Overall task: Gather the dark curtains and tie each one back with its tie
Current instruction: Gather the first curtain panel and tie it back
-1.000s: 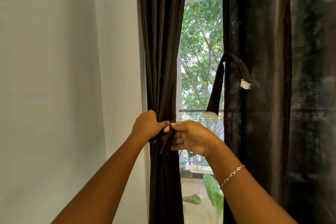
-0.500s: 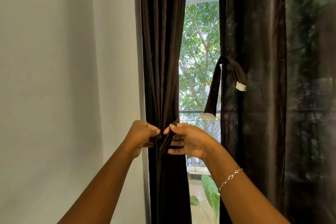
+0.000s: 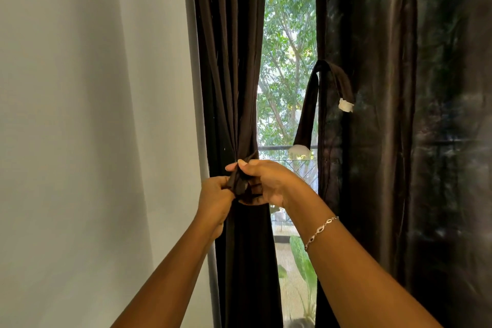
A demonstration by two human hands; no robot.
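Observation:
The left dark curtain (image 3: 229,61) hangs gathered into a narrow bunch beside the wall. Its dark tie (image 3: 237,185) wraps the bunch at waist height. My left hand (image 3: 214,200) grips one end of the tie from the left. My right hand (image 3: 266,181) pinches the other end between thumb and fingers, just above the left hand. The right dark curtain (image 3: 372,114) hangs loose and ungathered. Its own tie (image 3: 310,104) dangles over its edge, with white ends showing.
A white wall (image 3: 93,114) stands close on the left. Between the curtains a window gap (image 3: 288,61) shows trees and a balcony rail. Green plant leaves (image 3: 300,258) sit low behind the glass.
My right hand has risen and crossed over the left, pulling its tie end up and leftward. My left hand has dropped slightly beneath it. The view has shifted a little.

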